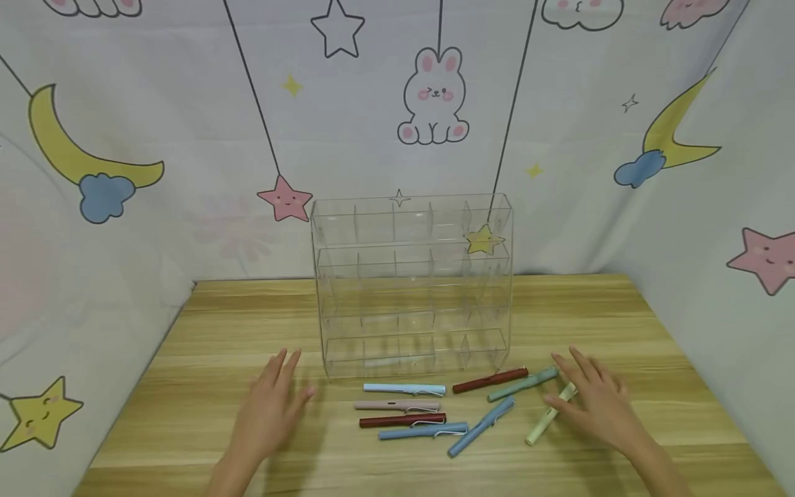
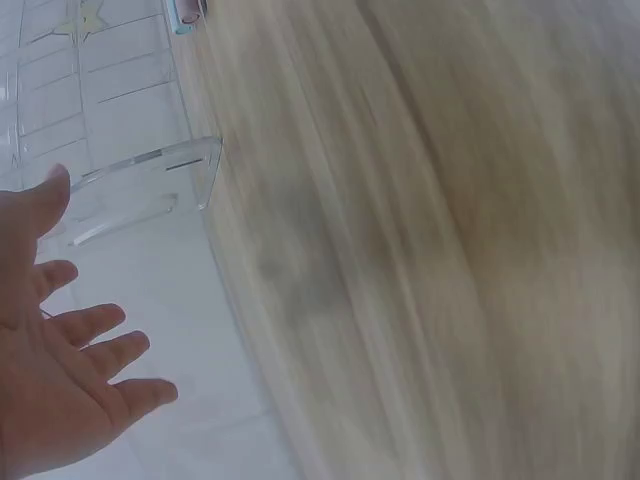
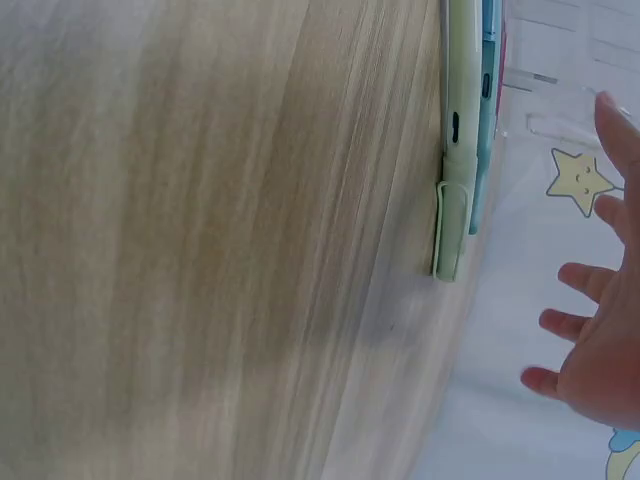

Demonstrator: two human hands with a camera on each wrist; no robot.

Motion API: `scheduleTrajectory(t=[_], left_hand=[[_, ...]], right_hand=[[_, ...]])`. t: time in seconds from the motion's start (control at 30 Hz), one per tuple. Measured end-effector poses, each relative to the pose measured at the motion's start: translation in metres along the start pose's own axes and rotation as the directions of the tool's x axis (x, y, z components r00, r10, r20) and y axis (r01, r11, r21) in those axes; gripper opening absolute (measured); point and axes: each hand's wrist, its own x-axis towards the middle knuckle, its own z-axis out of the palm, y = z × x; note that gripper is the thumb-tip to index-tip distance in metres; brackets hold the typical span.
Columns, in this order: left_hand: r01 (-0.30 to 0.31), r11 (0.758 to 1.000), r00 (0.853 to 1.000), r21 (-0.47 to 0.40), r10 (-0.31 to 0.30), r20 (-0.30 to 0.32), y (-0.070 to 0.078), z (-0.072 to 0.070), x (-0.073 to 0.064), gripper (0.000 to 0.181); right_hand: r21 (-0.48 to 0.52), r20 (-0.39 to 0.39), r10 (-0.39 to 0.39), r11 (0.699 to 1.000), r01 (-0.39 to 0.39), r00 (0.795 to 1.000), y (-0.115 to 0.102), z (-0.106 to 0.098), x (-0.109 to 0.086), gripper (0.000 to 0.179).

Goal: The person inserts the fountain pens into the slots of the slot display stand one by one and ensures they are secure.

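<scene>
My left hand hovers over the table left of the pens, fingers spread and holding nothing; the left wrist view shows the same spread hand. On the other side, my right hand is above a light green pen, partly covering its upper end. In the right wrist view the fingers are apart and the light green pen lies clear of them. Between the hands lie a pale blue pen, a pinkish pen, two dark red pens, two blue pens and a green pen.
A clear acrylic rack with several tiers of small compartments stands behind the pens. The wooden table runs back to a white cloth printed with stars, moons and a rabbit, which also hangs at both sides.
</scene>
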Motion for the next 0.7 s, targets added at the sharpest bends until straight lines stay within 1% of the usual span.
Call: scheduleTrajectory(t=[0.1, 0.2, 0.27, 0.3, 0.37, 0.47, 0.53, 0.63, 0.7], left_hand=[[-0.006, 0.99, 0.998, -0.141, -0.003, -0.066, -0.002, 0.005, 0.006, 0.061], [-0.027, 0.966, 0.994, -0.259, -0.001, -0.109, -0.004, 0.011, 0.014, 0.057], [-0.032, 0.943, 0.994, -0.33, -0.005, -0.112, -0.003, 0.014, 0.02, 0.053], [-0.027, 0.929, 0.994, -0.369, -0.014, -0.108, -0.003, 0.014, 0.023, 0.051], [0.003, 0.889, 0.995, -0.458, -0.047, -0.084, -0.001, 0.015, 0.03, 0.047], [0.058, 0.807, 0.993, -0.588, -0.109, -0.052, 0.002, 0.014, 0.039, 0.043], [0.085, 0.766, 0.989, -0.637, -0.143, -0.041, 0.004, 0.012, 0.045, 0.042], [0.104, 0.738, 0.984, -0.666, -0.172, -0.037, 0.008, 0.01, 0.051, 0.043], [0.118, 0.727, 0.982, -0.677, -0.187, -0.03, 0.011, 0.009, 0.055, 0.044]], right_hand=[[0.101, -0.051, -0.049, 0.993, 0.054, 0.998, 0.005, 0.002, -0.001, 0.069], [0.21, -0.095, -0.08, 0.973, 0.098, 0.992, 0.009, 0.001, -0.003, 0.059], [0.263, -0.106, -0.08, 0.959, 0.105, 0.991, 0.012, -0.001, -0.003, 0.052], [0.283, -0.099, -0.071, 0.954, 0.097, 0.993, 0.014, -0.003, -0.003, 0.049], [0.313, -0.079, -0.044, 0.947, 0.067, 0.996, 0.018, -0.005, -0.003, 0.045], [0.339, -0.04, 0.007, 0.941, 0.007, 0.999, 0.026, -0.007, -0.004, 0.04], [0.354, -0.018, 0.045, 0.934, -0.036, 0.999, 0.032, -0.006, -0.004, 0.037], [0.378, 0.011, 0.073, 0.923, -0.072, 0.997, 0.038, -0.004, -0.005, 0.035], [0.388, 0.012, 0.066, 0.919, -0.066, 0.998, 0.041, -0.002, -0.006, 0.035]])
